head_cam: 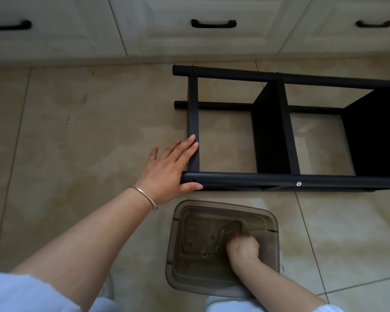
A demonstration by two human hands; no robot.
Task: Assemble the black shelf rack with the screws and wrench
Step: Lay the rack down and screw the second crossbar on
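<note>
Rack [279, 176] on its side on tiled floor [77, 131], before white cabinets [189, 41] | left hand [167, 170] flat, fingers straight along end crossbar, thumb on near tube | right hand [243, 246] curled inside translucent bin [273, 221], blurred; cannot tell whether it grasps wrench [220, 240] touching its fingers | washer [203, 254] just beside.

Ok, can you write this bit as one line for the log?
left hand: steadies black shelf rack | right hand: inside plastic bin, grip unclear | wrench: in bin
</note>
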